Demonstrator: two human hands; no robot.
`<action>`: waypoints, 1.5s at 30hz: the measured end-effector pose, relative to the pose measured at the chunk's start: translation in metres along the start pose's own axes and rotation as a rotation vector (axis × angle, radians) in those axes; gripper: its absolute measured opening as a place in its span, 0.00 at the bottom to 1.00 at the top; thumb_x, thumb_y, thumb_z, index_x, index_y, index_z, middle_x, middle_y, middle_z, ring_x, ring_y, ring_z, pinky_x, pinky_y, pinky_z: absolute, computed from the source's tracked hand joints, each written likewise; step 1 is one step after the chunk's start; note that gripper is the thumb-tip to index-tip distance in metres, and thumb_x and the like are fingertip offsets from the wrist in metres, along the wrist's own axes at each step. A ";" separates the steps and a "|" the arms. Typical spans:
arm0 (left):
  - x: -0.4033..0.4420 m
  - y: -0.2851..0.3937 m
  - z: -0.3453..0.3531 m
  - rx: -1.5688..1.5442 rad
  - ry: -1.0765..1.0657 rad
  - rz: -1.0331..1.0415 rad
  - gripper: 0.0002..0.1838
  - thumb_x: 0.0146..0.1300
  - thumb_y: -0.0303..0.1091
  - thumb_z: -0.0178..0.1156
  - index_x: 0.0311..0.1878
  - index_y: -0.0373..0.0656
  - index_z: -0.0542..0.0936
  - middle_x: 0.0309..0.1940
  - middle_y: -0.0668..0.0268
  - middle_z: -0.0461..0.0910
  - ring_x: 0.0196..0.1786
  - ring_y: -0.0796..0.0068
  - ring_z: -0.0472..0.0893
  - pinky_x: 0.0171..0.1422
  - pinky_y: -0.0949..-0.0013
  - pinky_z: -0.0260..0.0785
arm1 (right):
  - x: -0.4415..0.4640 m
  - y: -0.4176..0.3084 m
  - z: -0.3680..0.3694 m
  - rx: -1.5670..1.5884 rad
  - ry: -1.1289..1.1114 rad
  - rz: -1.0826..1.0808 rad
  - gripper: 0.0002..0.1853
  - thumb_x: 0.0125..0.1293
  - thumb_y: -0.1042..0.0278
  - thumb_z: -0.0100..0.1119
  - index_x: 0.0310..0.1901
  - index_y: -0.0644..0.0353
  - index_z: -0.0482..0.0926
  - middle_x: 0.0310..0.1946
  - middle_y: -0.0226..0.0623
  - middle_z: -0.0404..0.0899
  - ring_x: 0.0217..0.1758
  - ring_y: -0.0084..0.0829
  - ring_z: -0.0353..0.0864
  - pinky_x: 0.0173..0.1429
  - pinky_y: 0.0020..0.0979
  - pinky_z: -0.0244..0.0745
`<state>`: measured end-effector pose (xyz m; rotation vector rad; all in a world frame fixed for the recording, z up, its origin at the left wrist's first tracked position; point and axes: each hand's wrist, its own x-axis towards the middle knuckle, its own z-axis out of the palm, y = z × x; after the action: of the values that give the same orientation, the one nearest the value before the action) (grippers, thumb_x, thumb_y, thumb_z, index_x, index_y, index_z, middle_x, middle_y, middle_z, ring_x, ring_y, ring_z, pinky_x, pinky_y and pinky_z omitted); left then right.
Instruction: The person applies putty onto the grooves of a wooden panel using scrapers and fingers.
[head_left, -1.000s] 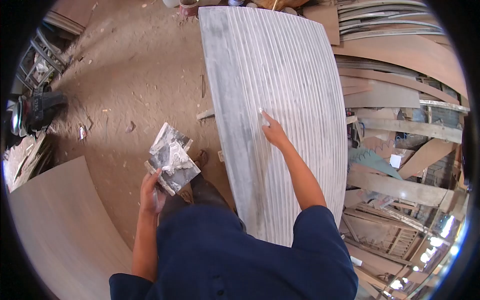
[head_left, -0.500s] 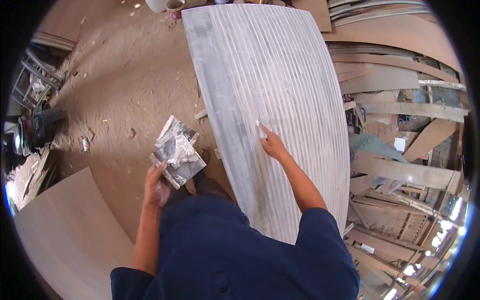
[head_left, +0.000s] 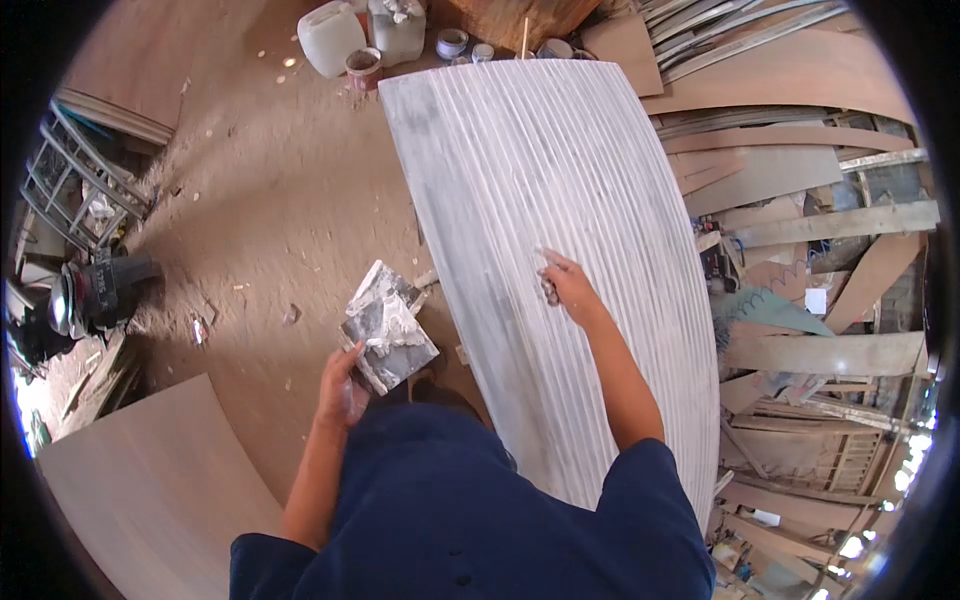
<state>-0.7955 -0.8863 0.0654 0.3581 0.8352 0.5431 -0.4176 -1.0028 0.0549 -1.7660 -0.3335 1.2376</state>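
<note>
My left hand (head_left: 343, 388) is wrapped round the edge of a small flat board (head_left: 402, 364), which carries a heap of white paste (head_left: 393, 325). A large ribbed panel (head_left: 600, 200), white and grey, lies to the right of the board. Over its middle is my right hand (head_left: 565, 283), with the index finger stretched toward the ribs and the other fingers curled beneath. White paste shows near that fingertip; whether the finger touches the panel cannot be made out.
White jugs (head_left: 332, 40), a reddish pot (head_left: 364, 68) and small tubs stand beyond the panel's far end. Stacked wood strips and offcuts (head_left: 820, 225) fill the right side. A flat sheet (head_left: 160, 480) lies at lower left, below a motorcycle part (head_left: 105, 290).
The view has shifted, bringing more of the jugs into sight. My right hand has turned, showing its curled fingers. My left hand still holds the board.
</note>
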 end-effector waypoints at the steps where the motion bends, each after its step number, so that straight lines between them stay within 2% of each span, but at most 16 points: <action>1: 0.006 0.006 0.003 -0.004 0.025 -0.011 0.17 0.68 0.35 0.57 0.54 0.35 0.74 0.46 0.60 0.81 0.48 0.68 0.82 0.53 0.63 0.75 | 0.014 -0.014 0.003 0.005 0.004 -0.008 0.27 0.64 0.72 0.51 0.66 0.58 0.69 0.20 0.24 0.67 0.18 0.17 0.62 0.21 0.23 0.60; 6: 0.041 0.040 0.005 -0.013 -0.019 0.004 0.18 0.67 0.35 0.57 0.54 0.34 0.74 0.47 0.59 0.80 0.49 0.67 0.82 0.55 0.62 0.74 | 0.093 -0.086 0.027 0.040 -0.004 -0.093 0.30 0.62 0.73 0.52 0.69 0.58 0.65 0.20 0.25 0.66 0.18 0.17 0.62 0.21 0.23 0.59; 12: 0.107 0.106 0.011 -0.012 -0.018 0.037 0.19 0.66 0.34 0.58 0.56 0.32 0.73 0.48 0.58 0.80 0.51 0.66 0.81 0.59 0.62 0.71 | 0.242 -0.176 0.073 0.107 -0.081 -0.105 0.34 0.62 0.74 0.50 0.72 0.61 0.58 0.20 0.25 0.65 0.17 0.18 0.60 0.21 0.24 0.59; 14: 0.130 0.126 0.007 -0.016 -0.005 0.031 0.19 0.66 0.33 0.57 0.56 0.31 0.73 0.49 0.57 0.80 0.52 0.66 0.80 0.60 0.62 0.70 | 0.296 -0.195 0.090 0.096 -0.086 -0.081 0.35 0.62 0.74 0.49 0.72 0.62 0.56 0.20 0.25 0.65 0.17 0.18 0.60 0.20 0.24 0.58; 17: 0.164 0.158 0.006 -0.022 0.077 0.015 0.19 0.66 0.31 0.57 0.56 0.31 0.73 0.49 0.57 0.80 0.50 0.67 0.80 0.60 0.62 0.70 | 0.367 -0.212 0.111 0.110 -0.050 -0.051 0.34 0.62 0.76 0.49 0.72 0.56 0.58 0.18 0.24 0.62 0.16 0.18 0.57 0.19 0.24 0.54; 21: 0.200 0.194 0.005 -0.040 0.110 0.013 0.17 0.66 0.31 0.57 0.55 0.31 0.74 0.48 0.58 0.80 0.49 0.67 0.81 0.59 0.63 0.70 | 0.419 -0.218 0.124 0.021 -0.020 -0.039 0.37 0.62 0.74 0.48 0.75 0.57 0.51 0.18 0.23 0.62 0.16 0.18 0.57 0.19 0.24 0.54; 23: 0.215 0.203 -0.005 -0.009 0.103 0.016 0.17 0.66 0.31 0.57 0.55 0.31 0.75 0.47 0.58 0.81 0.48 0.68 0.81 0.57 0.64 0.71 | 0.431 -0.219 0.126 -0.014 -0.005 -0.016 0.38 0.62 0.73 0.48 0.75 0.56 0.50 0.18 0.23 0.62 0.16 0.18 0.58 0.19 0.25 0.55; 24: 0.217 0.206 -0.002 -0.012 0.110 0.009 0.17 0.66 0.31 0.57 0.55 0.31 0.75 0.47 0.58 0.81 0.48 0.68 0.81 0.57 0.64 0.71 | 0.429 -0.218 0.126 -0.051 0.025 0.000 0.36 0.60 0.72 0.49 0.73 0.55 0.57 0.21 0.26 0.66 0.18 0.20 0.61 0.20 0.26 0.61; 33: 0.249 0.232 0.017 0.004 0.089 -0.026 0.17 0.66 0.33 0.58 0.52 0.30 0.75 0.45 0.58 0.81 0.47 0.68 0.81 0.54 0.64 0.73 | 0.406 -0.211 0.128 -0.364 0.089 0.007 0.35 0.61 0.71 0.52 0.72 0.42 0.61 0.19 0.26 0.66 0.17 0.20 0.63 0.20 0.27 0.62; 36: 0.252 0.235 0.017 0.011 0.065 -0.068 0.17 0.66 0.32 0.58 0.53 0.31 0.74 0.46 0.58 0.81 0.47 0.68 0.82 0.54 0.64 0.74 | 0.392 -0.205 0.124 -0.381 0.091 0.011 0.34 0.60 0.71 0.50 0.71 0.47 0.63 0.17 0.28 0.68 0.15 0.21 0.63 0.19 0.28 0.62; 45: 0.267 0.236 0.022 -0.043 0.052 -0.056 0.16 0.66 0.33 0.58 0.51 0.32 0.73 0.44 0.57 0.80 0.45 0.68 0.82 0.52 0.62 0.75 | 0.345 -0.179 0.108 -0.424 0.033 0.038 0.36 0.60 0.73 0.51 0.72 0.43 0.61 0.14 0.26 0.65 0.13 0.19 0.61 0.17 0.27 0.58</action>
<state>-0.7053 -0.5422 0.0374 0.2812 0.8795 0.5191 -0.3036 -0.6221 -0.0151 -2.1567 -0.5788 1.2256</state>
